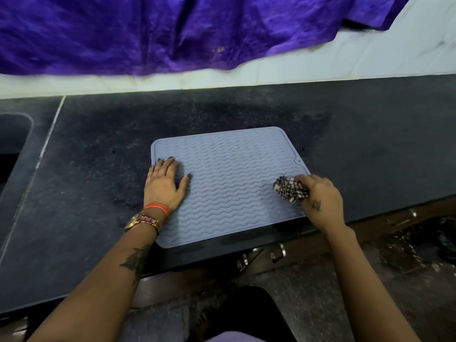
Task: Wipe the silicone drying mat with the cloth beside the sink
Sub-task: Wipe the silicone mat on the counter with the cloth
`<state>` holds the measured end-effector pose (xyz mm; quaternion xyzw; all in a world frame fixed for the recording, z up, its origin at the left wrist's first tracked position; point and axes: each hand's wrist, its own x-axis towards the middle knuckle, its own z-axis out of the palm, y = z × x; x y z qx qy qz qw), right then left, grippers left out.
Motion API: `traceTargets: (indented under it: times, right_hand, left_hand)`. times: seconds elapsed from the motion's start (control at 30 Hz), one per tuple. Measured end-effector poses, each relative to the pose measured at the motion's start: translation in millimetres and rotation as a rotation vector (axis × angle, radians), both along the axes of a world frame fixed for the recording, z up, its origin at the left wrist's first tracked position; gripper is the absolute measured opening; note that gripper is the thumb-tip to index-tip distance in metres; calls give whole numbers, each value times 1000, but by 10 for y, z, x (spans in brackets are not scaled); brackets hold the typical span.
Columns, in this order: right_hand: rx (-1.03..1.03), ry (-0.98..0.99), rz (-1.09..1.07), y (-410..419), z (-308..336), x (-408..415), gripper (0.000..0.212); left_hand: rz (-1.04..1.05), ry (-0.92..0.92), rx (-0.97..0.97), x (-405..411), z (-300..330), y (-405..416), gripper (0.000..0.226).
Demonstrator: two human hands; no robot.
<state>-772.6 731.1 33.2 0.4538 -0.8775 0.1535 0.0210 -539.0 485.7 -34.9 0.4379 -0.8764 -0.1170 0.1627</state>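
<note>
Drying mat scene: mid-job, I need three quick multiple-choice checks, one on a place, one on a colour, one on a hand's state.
1. Where on the mat is the cloth?
A. near its right edge
B. at its far left corner
C. off the mat, in the sink

2. What colour is the fabric hanging behind the counter?
A. green
B. purple
C. white

3. What is the left hand doing?
A. gripping the cloth
B. lifted clear of the counter
C. resting flat on the mat's left edge

Answers: 1 A, the right hand holds the bunched cloth there. 2 B, its folds are violet. 3 C, its fingers are spread on the mat.
</note>
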Motion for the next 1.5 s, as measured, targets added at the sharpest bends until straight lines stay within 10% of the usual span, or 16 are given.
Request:
traceTargets:
  times: [1.17,1.5]
  right_hand:
    - [-94,-27,61,-254,-446,174,63]
    - [-357,-57,-355,-46,-119,-327,64]
  left_hand:
    - [-31,-129,45,-788,-57,75,64]
    - [-28,-112,33,-786,-59,80,66]
